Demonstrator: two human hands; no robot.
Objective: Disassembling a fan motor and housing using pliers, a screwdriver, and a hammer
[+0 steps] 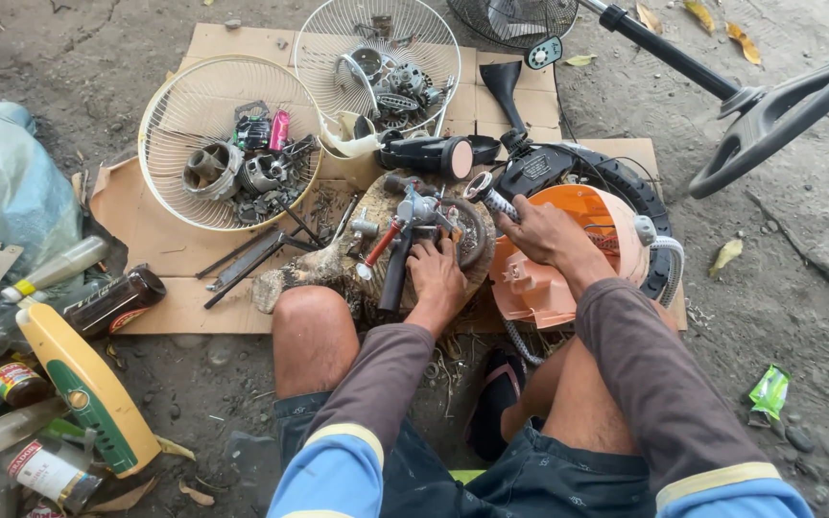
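Note:
I sit on the ground with a wooden stump (338, 259) between my knees. My left hand (437, 276) rests on the stump, fingers pressing on a dark round metal part (472, 230) beside pliers with red and black handles (390, 251). My right hand (551, 233) is closed around the striped handle of a tool (487, 195), raised over the stump. Under my right wrist lies an orange plastic fan housing (549, 278).
Two white fan grilles (175, 105) (434, 38) on cardboard (175, 254) hold several motor parts. A black fan stand (769, 115) lies at right, a tyre (640, 197) behind the housing. Bottles and a yellow container (88, 388) crowd the left, by a bag (2, 182).

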